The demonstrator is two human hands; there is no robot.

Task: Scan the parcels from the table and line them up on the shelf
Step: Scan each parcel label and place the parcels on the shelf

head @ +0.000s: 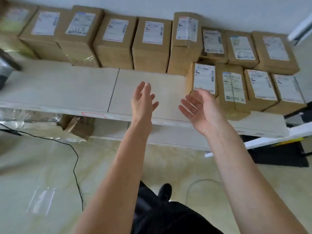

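Several brown cardboard parcels with white labels stand in a back row (151, 44) along the wall on the pale shelf (70, 92). A shorter front row of parcels fills the shelf's right part; its leftmost parcel (203, 78) stands just beyond my right hand. My left hand (143, 100) and my right hand (199, 107) hover over the shelf's front edge, palms facing each other, fingers relaxed and holding nothing. My right fingertips are close to the leftmost front parcel; whether they touch it I cannot tell.
A black cable (74, 157) runs across the pale floor at the left. Crumpled clear plastic and cardboard scraps (74, 125) lie under the shelf's left part. A dark object (6, 68) sits at the shelf's left end. White boards (270, 139) and a black mat lie at right.
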